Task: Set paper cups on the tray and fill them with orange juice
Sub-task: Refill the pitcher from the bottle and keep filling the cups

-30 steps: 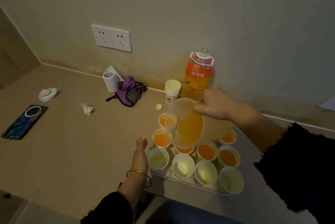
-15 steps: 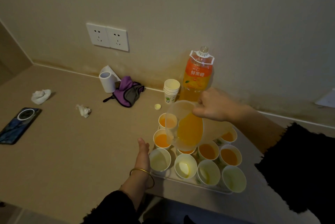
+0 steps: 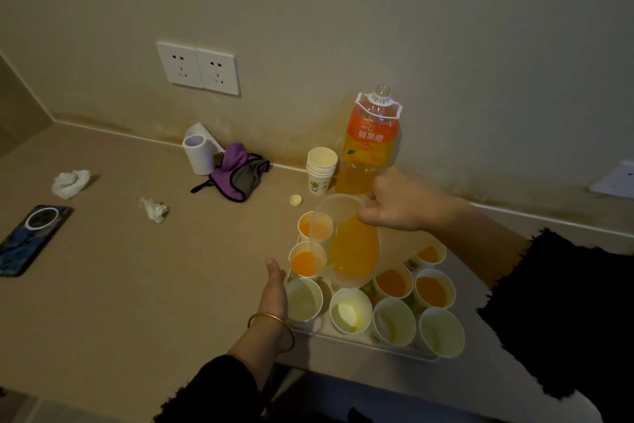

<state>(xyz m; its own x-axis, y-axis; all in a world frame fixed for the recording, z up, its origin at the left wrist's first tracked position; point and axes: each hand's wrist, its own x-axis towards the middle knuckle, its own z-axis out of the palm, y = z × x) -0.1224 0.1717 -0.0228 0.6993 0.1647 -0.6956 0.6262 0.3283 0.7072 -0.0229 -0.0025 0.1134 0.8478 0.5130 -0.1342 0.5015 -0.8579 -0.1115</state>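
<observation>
White paper cups (image 3: 351,311) stand in rows on the pale rectangular tray (image 3: 329,336) at the near edge of the beige tabletop (image 3: 137,285). The front four look almost empty and those behind hold orange juice. Far left of the tray lies a dark smartphone (image 3: 31,237), and nearer to it a crumpled white tissue (image 3: 154,210). Just beside the tray's left edge the left hand (image 3: 274,289) stands on edge, fingers straight and together, holding nothing. Over the tray's left half a clear plastic pitcher (image 3: 346,244) of juice tilts leftward, with its spout low above a filled cup. Behind the tray stand a stack of spare paper cups (image 3: 320,165) and an uncapped orange-juice bottle (image 3: 372,141). Above the tray's back rows, the right hand (image 3: 401,203) has its fingers clamped on the pitcher's rear.
</observation>
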